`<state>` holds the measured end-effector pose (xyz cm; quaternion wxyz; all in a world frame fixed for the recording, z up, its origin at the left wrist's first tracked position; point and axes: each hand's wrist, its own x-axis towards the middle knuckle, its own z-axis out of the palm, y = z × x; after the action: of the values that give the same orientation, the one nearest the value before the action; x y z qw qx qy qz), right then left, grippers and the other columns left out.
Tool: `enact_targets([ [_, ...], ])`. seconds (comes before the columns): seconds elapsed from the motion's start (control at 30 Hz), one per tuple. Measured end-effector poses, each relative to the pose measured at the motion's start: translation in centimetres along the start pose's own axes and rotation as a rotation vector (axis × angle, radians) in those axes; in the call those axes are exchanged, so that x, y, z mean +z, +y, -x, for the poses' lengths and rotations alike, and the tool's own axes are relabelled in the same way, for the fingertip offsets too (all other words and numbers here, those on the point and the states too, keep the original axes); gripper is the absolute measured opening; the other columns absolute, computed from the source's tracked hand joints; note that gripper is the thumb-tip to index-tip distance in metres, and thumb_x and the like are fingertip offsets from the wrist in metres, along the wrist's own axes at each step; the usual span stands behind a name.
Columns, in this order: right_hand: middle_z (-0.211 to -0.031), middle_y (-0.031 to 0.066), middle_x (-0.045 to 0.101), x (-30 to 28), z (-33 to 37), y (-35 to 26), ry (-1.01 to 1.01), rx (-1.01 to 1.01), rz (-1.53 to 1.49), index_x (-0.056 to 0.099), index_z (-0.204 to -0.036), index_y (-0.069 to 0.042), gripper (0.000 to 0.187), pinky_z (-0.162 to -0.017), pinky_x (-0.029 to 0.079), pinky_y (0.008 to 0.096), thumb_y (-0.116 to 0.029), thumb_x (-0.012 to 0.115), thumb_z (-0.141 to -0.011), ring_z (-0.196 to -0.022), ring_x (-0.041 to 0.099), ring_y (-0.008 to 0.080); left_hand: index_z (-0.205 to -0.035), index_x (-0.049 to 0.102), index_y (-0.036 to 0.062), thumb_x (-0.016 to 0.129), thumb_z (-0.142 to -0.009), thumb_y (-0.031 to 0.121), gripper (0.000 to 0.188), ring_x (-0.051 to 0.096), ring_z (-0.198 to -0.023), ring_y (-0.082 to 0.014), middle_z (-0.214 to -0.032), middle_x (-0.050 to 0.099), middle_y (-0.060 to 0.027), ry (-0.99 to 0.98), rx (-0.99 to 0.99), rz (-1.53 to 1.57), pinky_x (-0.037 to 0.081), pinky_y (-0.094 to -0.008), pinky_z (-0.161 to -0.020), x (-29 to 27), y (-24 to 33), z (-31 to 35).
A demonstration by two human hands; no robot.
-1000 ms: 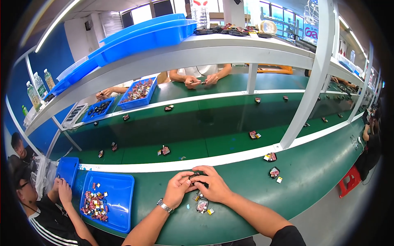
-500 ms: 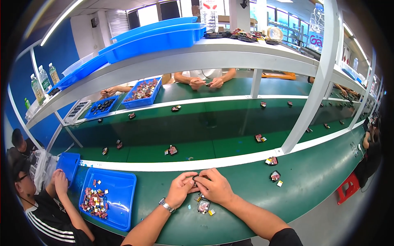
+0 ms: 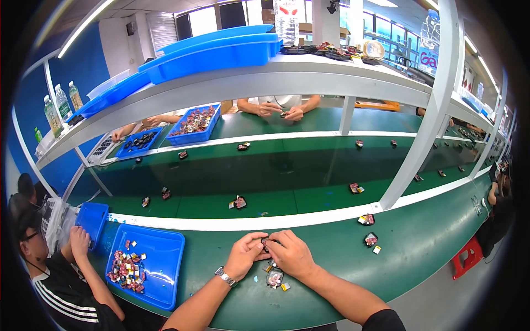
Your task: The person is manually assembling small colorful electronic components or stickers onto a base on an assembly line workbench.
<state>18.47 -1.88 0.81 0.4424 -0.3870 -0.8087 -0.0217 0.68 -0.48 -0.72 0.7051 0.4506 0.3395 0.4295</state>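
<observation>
your left hand (image 3: 243, 258) was closed, its thumb and fingers gripping a small black piece (image 3: 265, 244); your right hand (image 3: 291, 255) was closed too, its fingertips pinching the same piece from the three o'clock side. that piece sat between your two hands, just above the green tabletop (image 3: 337, 248), and was mostly hidden by your fingers. you wore a metal-banded watch (image 3: 226, 276) on your left wrist.

at six o'clock from your hands, and near them, lay a black-rimmed part (image 3: 274, 279) with a pinkish middle. just beside it, at its four o'clock, was a yellow-and-white tab (image 3: 285, 287). a light blue scrap (image 3: 255, 279) lay at your hands' seven o'clock.

at nine o'clock you had a blue tray (image 3: 165, 265), with a heap of red, white and yellow pieces (image 3: 127, 273) in it. beyond, between nine and ten o'clock, was a smaller blue tray (image 3: 95, 218), and a co-worker's hand (image 3: 80, 241) was raised beside it.

at three o'clock, well apart from you, lay a dark-rimmed part (image 3: 371, 239), with another assembly (image 3: 366, 219) a little farther off. a white rail (image 3: 221, 223) ran across at twelve o'clock, with a green strip (image 3: 298, 185) behind it.
</observation>
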Motion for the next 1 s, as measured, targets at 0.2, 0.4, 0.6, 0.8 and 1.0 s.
enact_targets([
  [0.2, -0.097, 0.0054, 0.063, -0.04, -0.02, -0.18, 0.011, -0.005, 0.009, 0.069, -0.093, -0.005, 0.022, -0.074, 0.054, 0.0327, -0.002, 0.074, -0.071, -0.089, 0.061, 0.0228, -0.128, 0.048, -0.0026, 0.049, -0.1, 0.004, 0.029, 0.066, -0.104, -0.0203, -0.114, 0.065, -0.0126, -0.003, 0.011, -0.01, 0.058, -0.0367, -0.092, -0.07, 0.0, 0.07],
  [0.4, -0.098, 0.0055, 0.062, 0.07, 0.02, -0.27, 0.019, -0.016, 0.032, 0.067, -0.093, -0.003, 0.021, -0.074, 0.055, 0.0321, -0.002, 0.069, -0.073, -0.091, 0.061, 0.022, -0.128, 0.048, -0.0027, 0.049, -0.1, 0.004, 0.029, 0.067, -0.102, -0.0198, -0.112, 0.066, -0.0118, -0.004, 0.01, -0.005, 0.058, -0.0367, -0.092, -0.06, 0.14, 0.0],
  [0.6, -0.098, 0.0058, 0.062, 0.37, 0.14, -0.33, 0.025, 0.003, 0.041, 0.067, -0.093, -0.002, 0.02, -0.073, 0.055, 0.032, -0.002, 0.069, -0.073, -0.09, 0.061, 0.0219, -0.128, 0.048, -0.0032, 0.049, -0.1, 0.002, 0.029, 0.066, -0.103, -0.0196, -0.112, 0.065, -0.0114, -0.002, 0.003, -0.001, 0.058, -0.0364, -0.092, -0.13, 0.08, 0.03],
  [0.8, -0.096, 0.0038, 0.063, 0.68, 0.23, -0.26, 0.052, 0.037, 0.045, 0.068, -0.09, -0.006, 0.017, -0.072, 0.054, 0.0321, -0.002, 0.072, -0.073, -0.086, 0.061, 0.0216, -0.129, 0.048, -0.0029, 0.044, -0.101, 0.0, 0.029, 0.064, -0.109, -0.0205, -0.119, 0.063, -0.0137, -0.003, -0.01, -0.029, 0.056, -0.0353, -0.095, 0.08, 0.06, 0.0],
  [1.0, -0.103, 0.0091, 0.063, 0.16, -0.3, -0.18, 0.017, -0.003, 0.071, 0.068, -0.096, -0.002, 0.021, -0.076, 0.055, 0.0326, -0.007, 0.07, -0.076, -0.094, 0.061, 0.0234, -0.13, 0.048, -0.0021, 0.048, -0.1, 0.002, 0.03, 0.066, -0.102, -0.0192, -0.119, 0.064, -0.0129, 0.045, 0.016, 0.003, 0.058, -0.0339, -0.09, 0.12, -0.11, 0.0],
])
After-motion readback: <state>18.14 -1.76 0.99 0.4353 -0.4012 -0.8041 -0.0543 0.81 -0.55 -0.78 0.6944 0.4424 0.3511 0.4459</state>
